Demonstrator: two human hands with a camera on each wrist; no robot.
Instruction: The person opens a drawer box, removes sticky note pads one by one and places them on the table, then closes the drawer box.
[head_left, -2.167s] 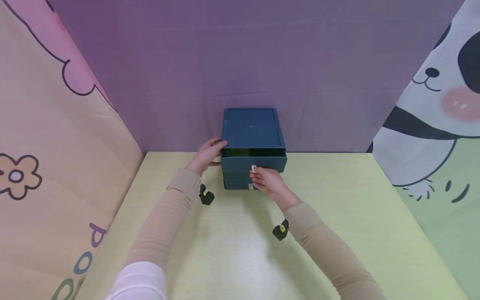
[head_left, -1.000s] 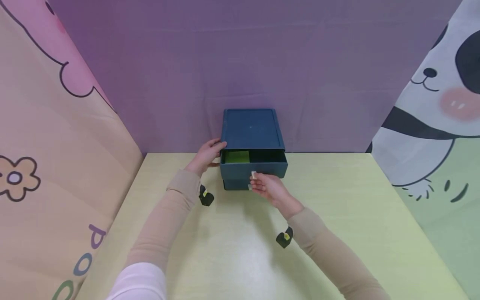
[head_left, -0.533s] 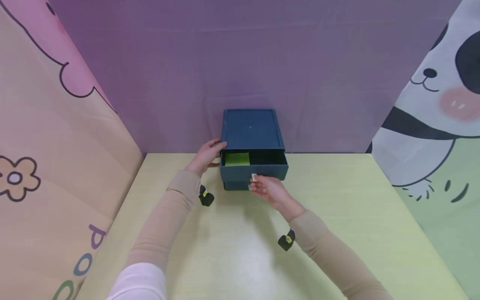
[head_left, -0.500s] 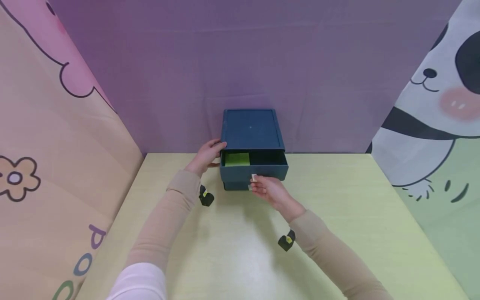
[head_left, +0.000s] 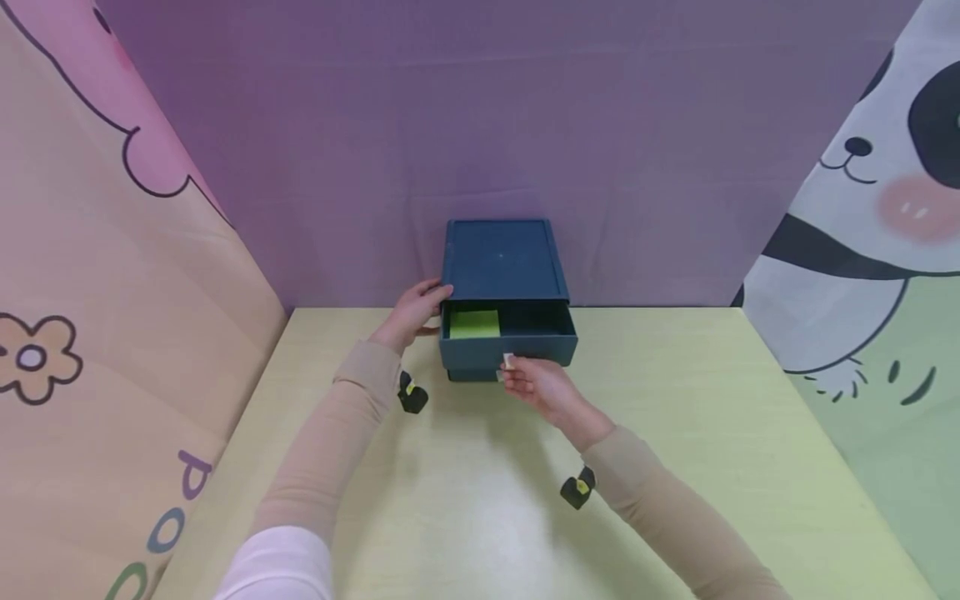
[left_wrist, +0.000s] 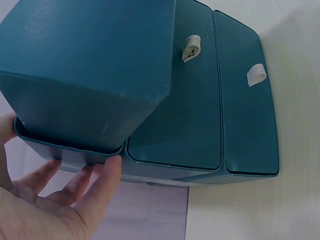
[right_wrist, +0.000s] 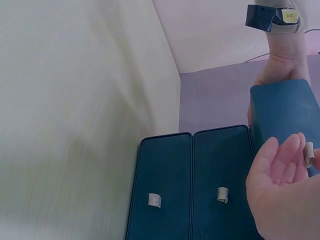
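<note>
A dark blue drawer cabinet [head_left: 504, 260] stands against the back wall, its top drawer [head_left: 480, 351] pulled partway out. My right hand [head_left: 546, 386] pinches the small whitish pull tab [right_wrist: 309, 155] on that drawer's front between thumb and fingers. At the cabinet's left side my left hand [head_left: 414, 312] braces it; the fingertips [left_wrist: 112, 165] press the side wall, with the thumb at the top edge. Inside the drawer's left part lies a flat yellow-green square [head_left: 475, 324], like a sticky-note pad. Its right part looks dark.
Below are two shut drawers with their own tabs, the middle drawer [left_wrist: 175, 120] and the bottom drawer [left_wrist: 250, 120]. The pale wooden table [head_left: 465, 500] extends in front. A purple backdrop [head_left: 510, 125] hangs behind, with printed cartoon panels on both sides.
The top drawer has slid further out toward me, drawn by my right hand on its tab. More of the yellow-green square shows. My left hand has stayed at the cabinet's side.
</note>
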